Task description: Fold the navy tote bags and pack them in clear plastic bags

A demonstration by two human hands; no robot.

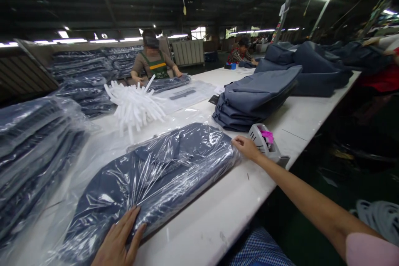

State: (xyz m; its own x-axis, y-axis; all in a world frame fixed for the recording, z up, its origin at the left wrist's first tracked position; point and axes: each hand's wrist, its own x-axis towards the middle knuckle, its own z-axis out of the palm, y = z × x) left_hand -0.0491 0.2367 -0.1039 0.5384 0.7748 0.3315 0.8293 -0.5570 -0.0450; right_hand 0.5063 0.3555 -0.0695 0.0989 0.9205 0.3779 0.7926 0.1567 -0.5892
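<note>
A dark blue backpack-like fabric item lies flat in a clear plastic bag (174, 162) on the white table before me. My left hand (121, 237) rests open on the near left part of the bag, fingers stretched out and thumb apart. Creases in the plastic run from its fingertips. At the bag's right end my right hand (246, 147) is closed, its fingertips pinching the edge of the plastic. Just behind that hand stands a grey tape dispenser (260, 139) with a bright pink piece on it.
Bagged blue items (34, 153) are piled on the left. A bunch of white strips (135, 104) stands beyond the bag. Unbagged blue items (255, 95) are stacked behind the dispenser. Across the white table (199, 232), a person (156, 62) handles another bagged item.
</note>
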